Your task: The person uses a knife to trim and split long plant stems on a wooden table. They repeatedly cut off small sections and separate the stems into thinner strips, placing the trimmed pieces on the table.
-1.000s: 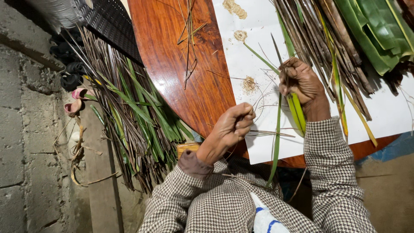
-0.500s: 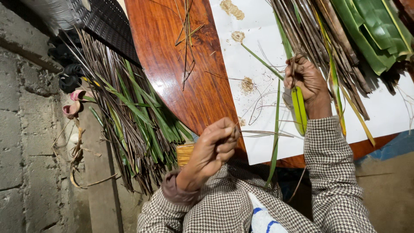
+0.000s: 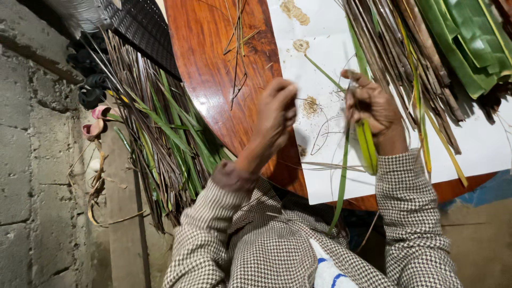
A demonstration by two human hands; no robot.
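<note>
- A long green leaf strip (image 3: 344, 176) is gripped by the right hand (image 3: 373, 104), whose fingers are closed around its upper part, over the white sheet (image 3: 480, 144) spread on the reddish wooden table (image 3: 213, 64).
- The strip's long axis runs from about 12 o'clock at the hand down to 6 o'clock, where its free end hangs past the table edge towards the checked sleeves (image 3: 410, 213); a yellow-green folded piece (image 3: 367, 149) hangs just beside it under the same hand.
- The left hand (image 3: 277, 109) is held raised at about 9 o'clock from the right hand, apart from the strip, its fingers curled together; whether a thin fibre is pinched there cannot be told.
- The right hand is therefore the nearer one; the strip lies to 3 o'clock of the left fingers.
- Compared with half a second earlier, the left hand has been lifted from near the table edge up to the level of the right hand, and the gap between the hands has been narrowed.
- The right hand's hold is unchanged.
- A pile of dried and green leaves (image 3: 160, 138) lies on the floor at 9 o'clock.
</note>
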